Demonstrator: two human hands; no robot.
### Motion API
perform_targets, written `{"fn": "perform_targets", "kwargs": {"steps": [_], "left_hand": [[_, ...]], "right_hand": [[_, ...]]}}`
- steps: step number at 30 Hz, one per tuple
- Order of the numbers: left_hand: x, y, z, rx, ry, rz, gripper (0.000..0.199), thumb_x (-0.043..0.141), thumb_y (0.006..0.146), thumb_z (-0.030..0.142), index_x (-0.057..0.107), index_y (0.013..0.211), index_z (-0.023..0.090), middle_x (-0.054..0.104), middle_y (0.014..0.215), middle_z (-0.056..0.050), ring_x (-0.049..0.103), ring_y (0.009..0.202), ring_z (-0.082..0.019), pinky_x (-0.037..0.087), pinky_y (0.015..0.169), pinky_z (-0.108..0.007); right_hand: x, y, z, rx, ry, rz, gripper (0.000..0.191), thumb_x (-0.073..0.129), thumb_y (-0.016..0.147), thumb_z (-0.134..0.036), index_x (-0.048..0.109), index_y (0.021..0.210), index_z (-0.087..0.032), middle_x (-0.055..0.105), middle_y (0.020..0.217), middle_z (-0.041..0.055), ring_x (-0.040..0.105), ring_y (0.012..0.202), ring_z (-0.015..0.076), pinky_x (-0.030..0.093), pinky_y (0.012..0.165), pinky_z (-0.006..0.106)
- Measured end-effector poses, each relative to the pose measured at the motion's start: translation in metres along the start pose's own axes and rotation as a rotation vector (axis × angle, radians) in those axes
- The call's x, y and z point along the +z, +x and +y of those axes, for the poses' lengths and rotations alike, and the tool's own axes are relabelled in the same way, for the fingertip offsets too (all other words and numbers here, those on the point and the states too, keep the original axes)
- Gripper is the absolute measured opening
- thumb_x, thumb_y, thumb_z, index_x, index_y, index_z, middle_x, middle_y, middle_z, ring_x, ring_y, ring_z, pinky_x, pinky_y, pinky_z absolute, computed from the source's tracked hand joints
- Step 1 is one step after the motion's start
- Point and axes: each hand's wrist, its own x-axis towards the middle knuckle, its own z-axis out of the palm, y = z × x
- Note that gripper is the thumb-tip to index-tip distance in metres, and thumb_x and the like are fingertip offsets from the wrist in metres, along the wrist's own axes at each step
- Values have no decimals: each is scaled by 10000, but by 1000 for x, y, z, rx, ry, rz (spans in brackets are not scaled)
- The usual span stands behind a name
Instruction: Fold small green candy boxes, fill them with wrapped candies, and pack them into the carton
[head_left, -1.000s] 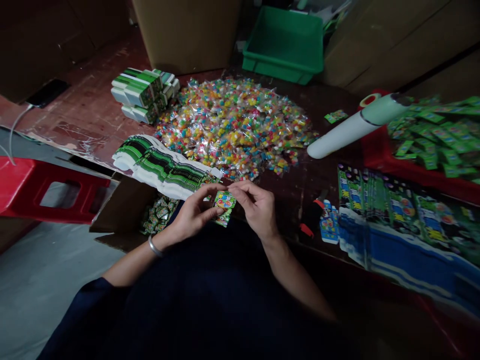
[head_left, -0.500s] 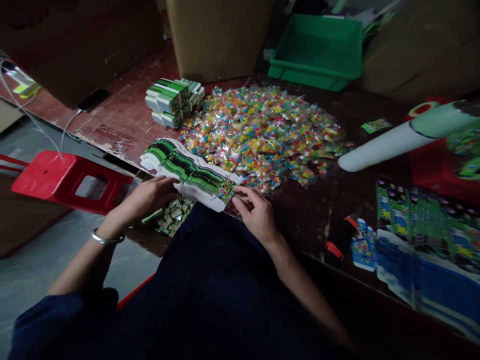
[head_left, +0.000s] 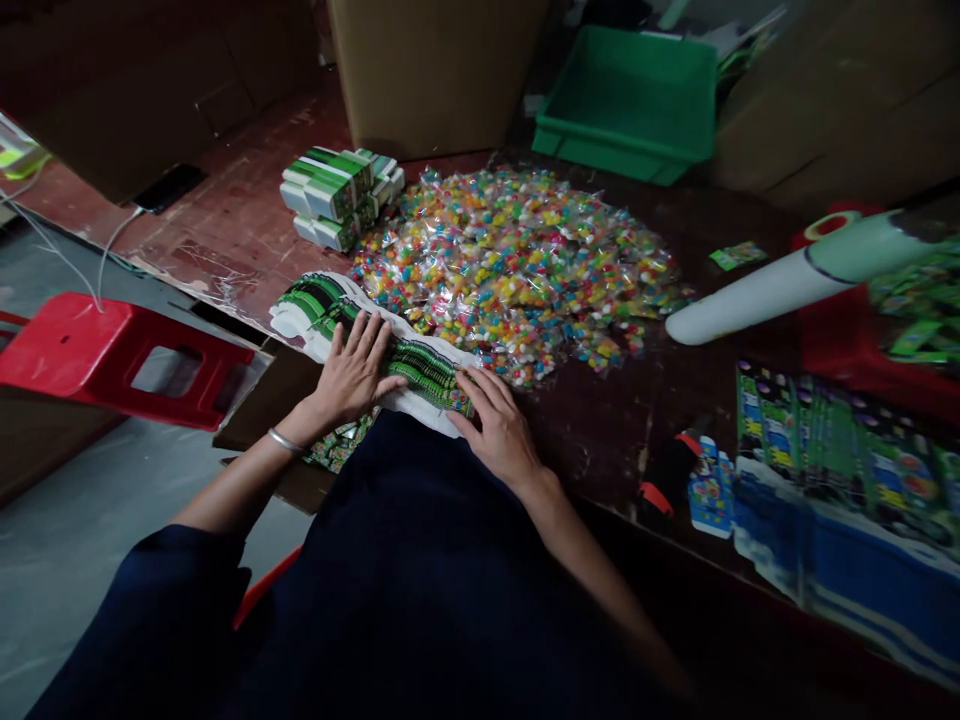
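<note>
A long overlapping row of flat printed cartons (head_left: 424, 370), green and black with white flaps, lies along the table's near edge in front of my body. My left hand (head_left: 352, 375) rests flat on top of the row near its middle, fingers spread. At the row's right end, my right hand (head_left: 499, 430) holds the last cartons, with fingers on the far side and the thumb on the near side. Just beyond is a wide heap of clear bags of colourful candy (head_left: 517, 260). Below my left wrist, small green packets (head_left: 341, 445) show in a cardboard box, partly hidden.
Banded bundles of cartons (head_left: 330, 190) stand back left. A green tray (head_left: 622, 110) and a large cardboard box (head_left: 442, 80) are behind the heap. To the right lie a pale tube (head_left: 757, 295), a black-and-orange tool (head_left: 671, 475) and printed sheets (head_left: 847, 500). A red stool (head_left: 127, 355) stands left.
My left hand has moved from the row's near edge up onto its top and spread its fingers. My right hand has gone from a fingertip pinch to a broader hold at the end.
</note>
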Motion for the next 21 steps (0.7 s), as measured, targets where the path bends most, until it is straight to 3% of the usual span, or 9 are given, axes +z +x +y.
{"fn": "perform_targets", "kwargs": {"steps": [7, 10, 19, 21], "left_hand": [[8, 2, 32, 89, -31, 54, 965, 269, 1014, 744, 215, 1678, 46, 266, 1736, -230, 191, 1638, -404, 70, 1314, -612], [10, 0, 49, 180, -55, 19, 954, 267, 1004, 761, 233, 1683, 92, 309, 1731, -196, 227, 1630, -391, 54, 1317, -610], [10, -2, 81, 274, -81, -25, 952, 258, 998, 766, 235, 1683, 106, 303, 1732, -200, 249, 1622, -392, 54, 1311, -632], [11, -3, 88, 293, -82, -17, 912, 290, 999, 756, 238, 1689, 161, 285, 1745, -174, 230, 1627, -398, 73, 1305, -648]], "right_hand": [[-1, -9, 5, 19, -75, 23, 496, 602, 1024, -370, 598, 1481, -175, 585, 1531, 180, 486, 1488, 349, 466, 1225, 572], [-1, -15, 9, 49, -79, 37, 502, 600, 1025, -373, 585, 1493, -193, 580, 1538, 173, 486, 1489, 343, 460, 1226, 585], [-9, -26, 17, 138, -107, 17, 496, 588, 1024, -382, 615, 1462, -151, 616, 1504, 180, 520, 1445, 339, 448, 1225, 557], [-14, -24, 22, 158, -143, -5, 498, 555, 1037, -393, 616, 1460, -136, 618, 1506, 186, 521, 1440, 343, 453, 1211, 555]]}}
